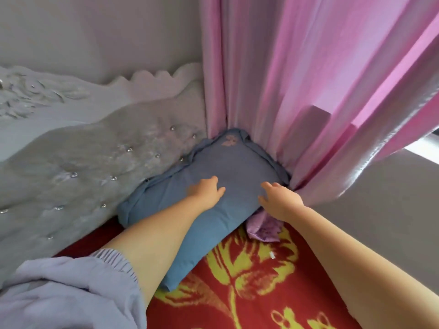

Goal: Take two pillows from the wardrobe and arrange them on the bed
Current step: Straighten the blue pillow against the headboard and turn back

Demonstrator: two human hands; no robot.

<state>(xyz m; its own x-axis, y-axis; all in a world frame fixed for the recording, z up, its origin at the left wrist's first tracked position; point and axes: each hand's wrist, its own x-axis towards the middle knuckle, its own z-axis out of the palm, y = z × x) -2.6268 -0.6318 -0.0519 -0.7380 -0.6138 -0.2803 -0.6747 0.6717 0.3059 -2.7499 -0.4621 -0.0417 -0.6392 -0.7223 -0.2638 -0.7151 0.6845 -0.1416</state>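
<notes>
A blue pillow point(221, 167) lies at the head of the bed point(261, 281), its far end tucked into the corner between the padded headboard and the pink curtain. My left hand point(206, 189) rests on top of the pillow near its middle, fingers relaxed. Over the pillow's right edge, my right hand point(280, 198) has its fingers spread and loosely bent, touching the fabric. Only one pillow is in view. The bed carries a red cover with a yellow flower pattern.
A grey tufted headboard point(90, 167) with shiny studs runs along the left. Pink curtains point(297, 79) hang at the right, and a bunched purple piece of cloth point(263, 227) lies by the pillow's near right corner. Grey floor point(380, 186) shows beyond.
</notes>
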